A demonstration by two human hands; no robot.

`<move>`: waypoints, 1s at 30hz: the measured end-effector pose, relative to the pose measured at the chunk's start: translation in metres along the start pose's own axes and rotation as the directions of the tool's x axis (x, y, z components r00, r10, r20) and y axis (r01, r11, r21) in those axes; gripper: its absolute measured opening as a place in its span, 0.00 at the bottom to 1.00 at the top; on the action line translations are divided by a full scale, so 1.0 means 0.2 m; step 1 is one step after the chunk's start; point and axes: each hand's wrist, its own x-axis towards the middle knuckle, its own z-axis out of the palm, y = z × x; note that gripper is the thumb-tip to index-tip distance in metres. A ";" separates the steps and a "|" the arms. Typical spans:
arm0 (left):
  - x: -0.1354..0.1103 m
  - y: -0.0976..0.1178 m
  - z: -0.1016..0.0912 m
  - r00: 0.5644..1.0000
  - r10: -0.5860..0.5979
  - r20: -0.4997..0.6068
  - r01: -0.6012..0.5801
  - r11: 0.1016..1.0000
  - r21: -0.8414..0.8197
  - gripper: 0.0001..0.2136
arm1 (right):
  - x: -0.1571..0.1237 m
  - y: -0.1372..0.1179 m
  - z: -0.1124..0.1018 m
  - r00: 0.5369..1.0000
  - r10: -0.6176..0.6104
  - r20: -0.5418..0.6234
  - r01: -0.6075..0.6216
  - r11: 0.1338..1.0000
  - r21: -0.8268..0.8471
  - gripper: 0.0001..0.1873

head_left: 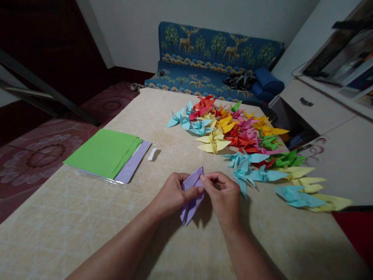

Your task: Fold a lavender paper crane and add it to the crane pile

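Note:
A purple sheet of origami paper (192, 208), folded into a long diamond, is between my hands above the table. My left hand (176, 192) grips it from the left, the thumb lying across its middle. At the upper right edge, near the top point, my right hand (223, 192) pinches the paper between thumb and forefinger. The lower end splits into two narrow points. Just right of my right hand are light blue folded paper cranes (243, 173). The undersides of the fingers behind the paper are hidden.
Many colourful paper cranes (225, 124) spread over the table's right side. On the left lies a stack of green paper (101, 153) over purple sheets (132, 163), beside a small white scrap (152, 154). Beyond the table (87, 210) stand a blue patterned sofa (198, 70) and a cabinet (329, 155).

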 end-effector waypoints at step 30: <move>0.05 -0.05 0.01 0.872 0.076 -0.484 -0.261 0.908 -0.328 0.09 | -0.02 0.00 0.04 0.964 -0.262 0.050 0.265 0.961 -0.075 0.06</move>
